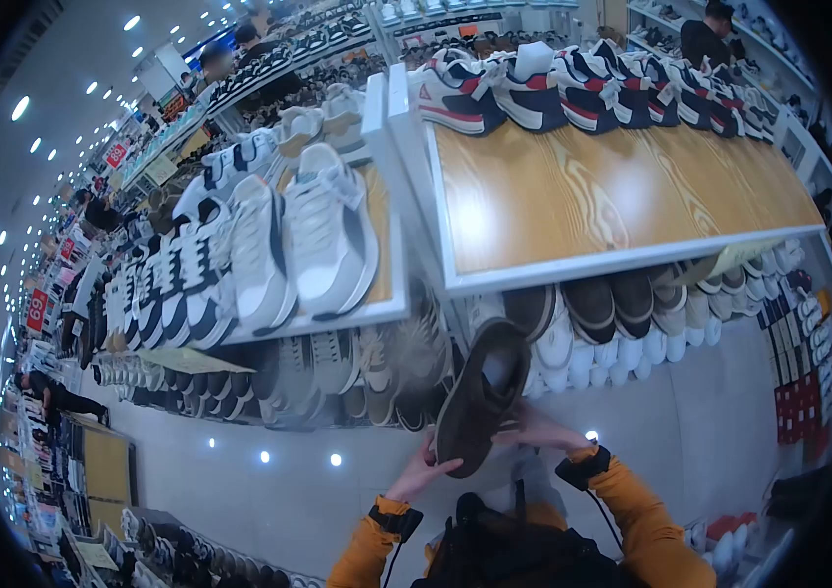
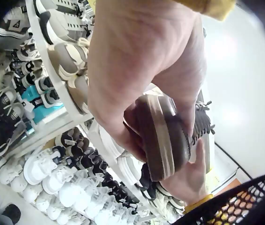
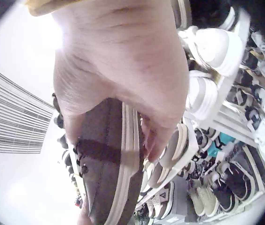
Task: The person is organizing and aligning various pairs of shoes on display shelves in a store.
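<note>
A dark brown shoe [image 1: 480, 402] with dark laces and a pale striped sole edge is held between both hands in front of the body. The left hand [image 1: 428, 470] grips its lower end, thumb on one side; in the left wrist view the left hand [image 2: 146, 65] has fingers and thumb round the shoe [image 2: 163, 136]. On the other side, the right hand [image 1: 538, 429] holds it, partly hidden behind the shoe. The right wrist view shows the right hand [image 3: 123, 65] pinching the shoe [image 3: 109, 164] across its width, thumb and fingers on opposite sides.
A wood-topped display shelf [image 1: 534, 196] carries a row of white, navy and red sneakers. Left of it, another shelf holds white and grey sneakers [image 1: 333, 235]. More shoes [image 1: 592, 304] line the lower shelf. Tiled floor [image 1: 289, 446] lies below, and several people stand farther off.
</note>
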`<state>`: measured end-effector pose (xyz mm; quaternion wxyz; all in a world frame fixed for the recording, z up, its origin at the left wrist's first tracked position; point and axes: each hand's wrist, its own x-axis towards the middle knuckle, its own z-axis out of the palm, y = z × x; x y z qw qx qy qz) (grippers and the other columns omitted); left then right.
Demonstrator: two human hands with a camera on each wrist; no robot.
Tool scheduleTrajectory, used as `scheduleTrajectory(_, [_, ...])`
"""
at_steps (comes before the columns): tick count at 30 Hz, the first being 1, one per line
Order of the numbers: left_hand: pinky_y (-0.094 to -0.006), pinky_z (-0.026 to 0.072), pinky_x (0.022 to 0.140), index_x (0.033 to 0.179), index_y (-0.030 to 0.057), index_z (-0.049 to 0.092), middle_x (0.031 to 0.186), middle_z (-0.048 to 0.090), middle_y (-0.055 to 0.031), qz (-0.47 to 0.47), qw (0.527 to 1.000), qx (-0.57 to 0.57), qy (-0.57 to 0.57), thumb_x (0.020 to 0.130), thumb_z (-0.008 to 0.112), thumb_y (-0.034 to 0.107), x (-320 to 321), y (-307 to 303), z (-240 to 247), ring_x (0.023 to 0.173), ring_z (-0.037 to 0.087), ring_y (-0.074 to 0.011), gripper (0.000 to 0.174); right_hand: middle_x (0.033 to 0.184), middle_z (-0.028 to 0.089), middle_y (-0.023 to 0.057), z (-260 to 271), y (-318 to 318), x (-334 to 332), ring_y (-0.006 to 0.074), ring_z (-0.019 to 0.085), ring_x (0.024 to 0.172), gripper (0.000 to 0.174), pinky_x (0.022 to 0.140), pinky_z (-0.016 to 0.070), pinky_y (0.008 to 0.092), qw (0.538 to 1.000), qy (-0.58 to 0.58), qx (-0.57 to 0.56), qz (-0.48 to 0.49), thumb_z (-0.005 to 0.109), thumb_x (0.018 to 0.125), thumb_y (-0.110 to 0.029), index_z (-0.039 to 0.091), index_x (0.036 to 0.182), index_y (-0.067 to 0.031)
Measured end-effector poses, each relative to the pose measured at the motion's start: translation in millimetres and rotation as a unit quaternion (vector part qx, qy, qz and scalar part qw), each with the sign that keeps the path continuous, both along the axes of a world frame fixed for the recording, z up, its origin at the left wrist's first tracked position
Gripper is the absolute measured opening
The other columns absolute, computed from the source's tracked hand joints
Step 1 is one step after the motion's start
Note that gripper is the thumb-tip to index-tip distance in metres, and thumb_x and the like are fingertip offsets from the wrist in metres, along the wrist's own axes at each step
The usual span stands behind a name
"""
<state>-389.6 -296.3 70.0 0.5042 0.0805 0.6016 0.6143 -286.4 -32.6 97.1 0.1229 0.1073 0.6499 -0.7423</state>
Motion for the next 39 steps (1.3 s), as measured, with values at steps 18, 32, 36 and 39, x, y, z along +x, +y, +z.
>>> scheduleTrajectory(18, [-0.0352, 0.0459, 0.105, 0.154, 0.0029, 0.015, 0.138, 0.052, -0.0149, -0.045, 0.998, 0.027, -0.024, 0.084, 0.079, 0.006, 44, -135, 34, 0.125, 0.053, -0.0209, 0.095, 0.161, 0.021, 0.0166, 68, -78, 10, 0.0324, 0.021, 0.149, 0.066, 0.12, 0.0132, 0.0433, 0.948, 0.259, 0.112, -0.149, 0.036, 0.104, -0.046, 0.029, 0.155, -0.0038])
scheduleTrajectory(32, [-0.0334, 0.0413, 0.107, 0.151, 0.0073, 0.025, 0.142, 0.05, -0.0078, -0.008, 0.985, 0.171, 0.033, 0.088, 0.066, -0.01, 6, 44, 155, 0.132, 0.048, -0.0171, 0.077, 0.164, 0.013, 0.0215, 196, 38, 2, 0.0347, 0.012, 0.153, 0.081, 0.122, 0.0131, 0.0408, 0.822, 0.424, 0.329, -0.189, 0.061, 0.094, -0.015, 0.013, 0.158, -0.0012])
scheduleTrajectory(36, [-0.0278, 0.0469, 0.095, 0.149, 0.0055, 0.027, 0.132, 0.059, -0.0074, 0.06, 0.976, 0.206, 0.032, 0.094, 0.063, -0.003, 0, 107, 179, 0.117, 0.058, -0.0147, 0.066, 0.163, 0.009, 0.0257, 192, 63, 9, 0.038, 0.014, 0.152, 0.091, 0.12, 0.0207, 0.0427, 0.845, 0.401, 0.334, -0.113, 0.074, 0.089, -0.026, 0.017, 0.157, -0.003])
scheduleTrajectory(39, [-0.0178, 0.0404, 0.066, 0.146, 0.0052, 0.033, 0.119, 0.065, -0.0027, 0.113, 0.974, 0.195, 0.018, 0.095, 0.065, 0.004, 1, 152, 210, 0.092, 0.06, -0.0043, 0.06, 0.163, 0.01, 0.0259, 195, 74, 11, 0.0406, 0.015, 0.151, 0.091, 0.119, 0.0238, 0.0438, 0.842, 0.397, 0.358, -0.076, 0.076, 0.087, -0.03, 0.022, 0.156, -0.0042])
